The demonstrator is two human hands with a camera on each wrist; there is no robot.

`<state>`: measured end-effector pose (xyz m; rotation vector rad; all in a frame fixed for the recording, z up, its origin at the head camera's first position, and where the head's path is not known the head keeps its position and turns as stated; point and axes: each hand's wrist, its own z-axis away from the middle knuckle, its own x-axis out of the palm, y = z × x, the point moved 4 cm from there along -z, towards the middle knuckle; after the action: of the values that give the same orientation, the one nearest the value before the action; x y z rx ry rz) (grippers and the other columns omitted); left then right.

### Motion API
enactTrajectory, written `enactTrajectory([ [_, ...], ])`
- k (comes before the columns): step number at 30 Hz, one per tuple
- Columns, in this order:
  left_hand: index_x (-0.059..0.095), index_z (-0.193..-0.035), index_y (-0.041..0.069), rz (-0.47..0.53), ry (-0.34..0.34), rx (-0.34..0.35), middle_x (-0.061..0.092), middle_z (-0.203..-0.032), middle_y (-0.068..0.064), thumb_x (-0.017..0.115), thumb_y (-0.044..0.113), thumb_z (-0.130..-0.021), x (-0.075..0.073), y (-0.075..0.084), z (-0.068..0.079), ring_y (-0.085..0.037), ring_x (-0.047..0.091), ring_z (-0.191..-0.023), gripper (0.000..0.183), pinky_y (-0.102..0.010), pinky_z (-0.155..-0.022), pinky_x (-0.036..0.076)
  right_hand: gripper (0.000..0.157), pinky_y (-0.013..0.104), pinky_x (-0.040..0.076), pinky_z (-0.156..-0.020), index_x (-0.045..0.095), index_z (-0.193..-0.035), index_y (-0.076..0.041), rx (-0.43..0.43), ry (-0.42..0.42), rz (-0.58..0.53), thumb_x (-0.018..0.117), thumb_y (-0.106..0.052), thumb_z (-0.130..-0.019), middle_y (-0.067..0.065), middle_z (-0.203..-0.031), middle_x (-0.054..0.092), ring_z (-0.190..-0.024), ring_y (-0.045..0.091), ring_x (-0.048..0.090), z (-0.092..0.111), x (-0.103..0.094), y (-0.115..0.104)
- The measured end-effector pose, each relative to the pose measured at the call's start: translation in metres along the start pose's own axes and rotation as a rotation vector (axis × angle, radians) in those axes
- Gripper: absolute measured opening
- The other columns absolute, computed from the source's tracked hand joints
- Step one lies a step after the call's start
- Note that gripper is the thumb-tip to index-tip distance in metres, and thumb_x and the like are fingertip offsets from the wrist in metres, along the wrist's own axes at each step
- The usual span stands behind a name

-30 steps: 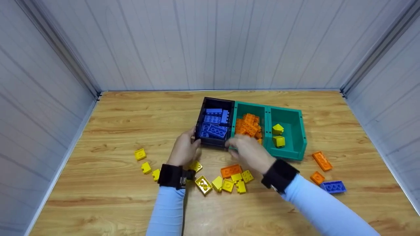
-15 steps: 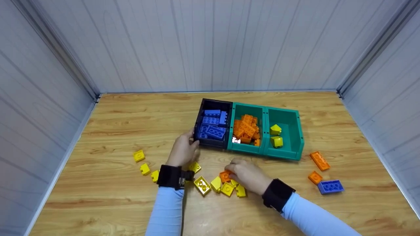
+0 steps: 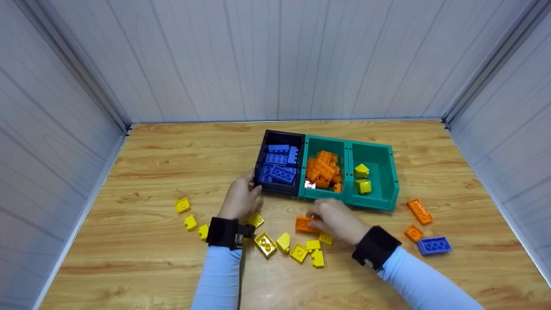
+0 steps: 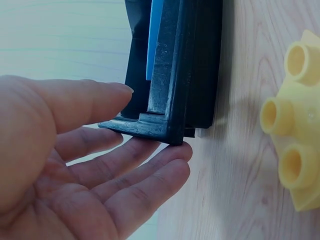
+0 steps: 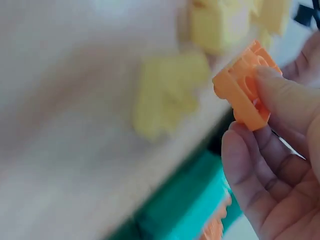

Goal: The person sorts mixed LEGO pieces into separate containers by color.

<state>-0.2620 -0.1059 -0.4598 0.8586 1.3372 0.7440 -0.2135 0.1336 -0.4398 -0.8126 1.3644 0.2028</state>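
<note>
My right hand [image 3: 338, 219] pinches an orange toy brick [image 5: 245, 90] between thumb and fingers, just in front of the middle bin. In the head view the orange brick [image 3: 304, 224] appears raised over the table. My left hand [image 3: 239, 198] holds the front left corner of a black bin [image 3: 280, 187]. In the left wrist view its thumb lies on one side of the black bin's rim [image 4: 172, 100] and its fingers on the other. Blue bricks [image 3: 282, 173] lie in the black bin. Orange bricks [image 3: 325, 168] fill part of the middle green bin [image 3: 323, 196].
The right green bin [image 3: 379, 159] holds two yellow bricks [image 3: 363, 186]. Loose yellow bricks [image 3: 298, 253] lie before the hands, and others [image 3: 182, 205] at the left. Two orange bricks [image 3: 419, 211] and a blue brick [image 3: 434, 245] lie at the right.
My right hand has come down from the middle bin to the yellow cluster, taken the orange brick and lifted it towards the bins. Some yellow bricks have shifted. My left hand stays at the black bin.
</note>
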Motion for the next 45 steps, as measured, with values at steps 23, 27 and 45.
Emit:
enactTrajectory([
  [23, 0.031, -0.154, 0.003, -0.003, -0.028, 0.029, 0.053, -0.141, -0.017, 0.058, 0.009, -0.100, 0.008, 0.007, 0.001, -0.019, 0.064, -0.095, 0.061, -0.027, -0.074, 0.055, 0.034, 0.044, 0.052, -0.080, 0.067, -0.122, 0.004, 0.537, 0.244, -0.142, 0.056, -0.021, -0.101, 0.023, -0.115, 0.067, -0.092, 0.032, 0.065, -0.037, -0.108, 0.100],
  [27, 0.031, -0.153, 0.003, 0.015, -0.037, 0.036, 0.054, -0.141, -0.016, 0.057, 0.008, -0.100, 0.010, 0.008, 0.001, -0.021, 0.065, -0.099, 0.059, -0.028, -0.077, 0.056, 0.037, 0.046, 0.052, -0.081, 0.066, -0.124, 0.004, 0.531, 0.245, -0.112, 0.053, -0.022, -0.103, 0.025, -0.117, 0.066, -0.093, 0.033, 0.065, -0.029, -0.118, 0.101],
  [45, 0.030, -0.155, 0.006, 0.023, -0.038, 0.028, 0.058, -0.136, -0.017, 0.057, 0.008, -0.101, -0.001, -0.002, 0.001, -0.033, 0.065, -0.071, 0.060, -0.034, -0.054, 0.054, 0.048, 0.044, 0.049, -0.071, 0.059, -0.115, 0.013, 0.666, 0.076, -0.080, 0.028, -0.024, -0.109, 0.018, -0.082, 0.055, -0.080, 0.034, 0.058, 0.039, -0.111, 0.177],
])
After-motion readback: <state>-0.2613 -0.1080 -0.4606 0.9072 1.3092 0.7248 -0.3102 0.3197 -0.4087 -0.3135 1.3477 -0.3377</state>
